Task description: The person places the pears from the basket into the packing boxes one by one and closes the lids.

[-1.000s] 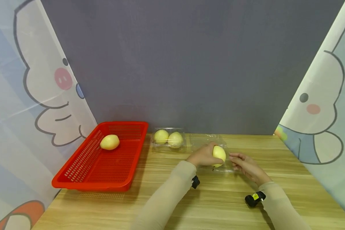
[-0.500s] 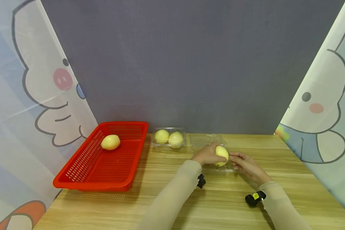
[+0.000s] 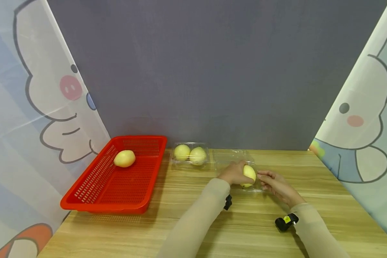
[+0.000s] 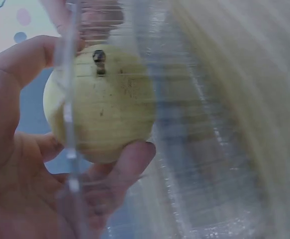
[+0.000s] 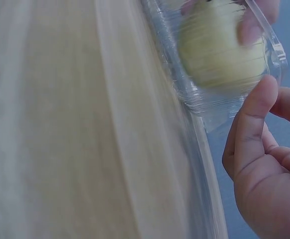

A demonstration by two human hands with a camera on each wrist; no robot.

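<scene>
A pale yellow pear (image 3: 249, 175) with a dark stem is gripped by my left hand (image 3: 233, 173), thumb and fingers round its sides. It sits inside the walls of a clear plastic clamshell box (image 3: 254, 189), whose lid lies folded back behind it. Through the box wall in the left wrist view, the pear (image 4: 105, 104) shows its stem toward the camera. My right hand (image 3: 278, 186) pinches the rim at the box's right end. In the right wrist view that thumb and forefinger meet at the rim of the box (image 5: 217, 104).
A second clear box (image 3: 190, 163) at the back holds two pears under its lid. On the left stands a red plastic basket (image 3: 149, 175) with one pear (image 3: 124, 158) inside. A grey panel (image 3: 213, 71) rises behind the wooden table (image 3: 245, 229).
My left hand has moved right and slightly down with the pear, bringing it into the box. My right hand has stayed at the box's rim.
</scene>
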